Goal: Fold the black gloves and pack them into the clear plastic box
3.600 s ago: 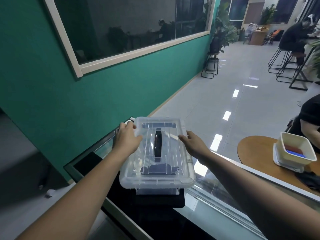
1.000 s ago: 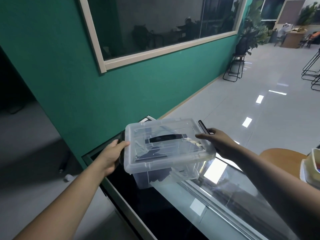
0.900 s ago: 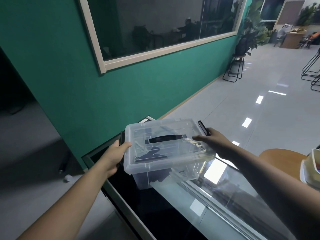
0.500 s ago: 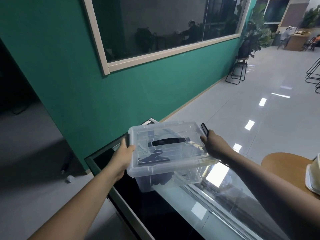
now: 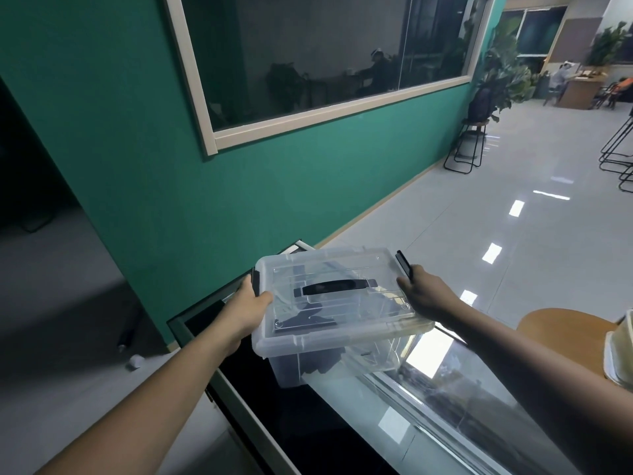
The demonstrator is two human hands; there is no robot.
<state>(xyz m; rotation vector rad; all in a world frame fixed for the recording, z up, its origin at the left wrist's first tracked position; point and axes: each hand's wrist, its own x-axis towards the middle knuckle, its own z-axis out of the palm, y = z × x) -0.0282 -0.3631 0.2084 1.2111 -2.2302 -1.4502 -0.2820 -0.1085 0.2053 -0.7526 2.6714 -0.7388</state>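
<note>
Your left hand (image 5: 245,313) curls its fingers round the clear plastic box's (image 5: 342,332) left end, steadying it mid-frame on the worktop (image 5: 342,426), black gloves (image 5: 308,317) inside. Your right hand's (image 5: 424,298) fingers grip the right end by its raised latch (image 5: 403,265), probably to clip it.

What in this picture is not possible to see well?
Head view:
- Gloves: only dark shapes through the cloudy box; fold unclear.
- Left latch: mostly behind the left hand; closed or not, unclear.
- Cream tub: cut off by the right edge.
</note>
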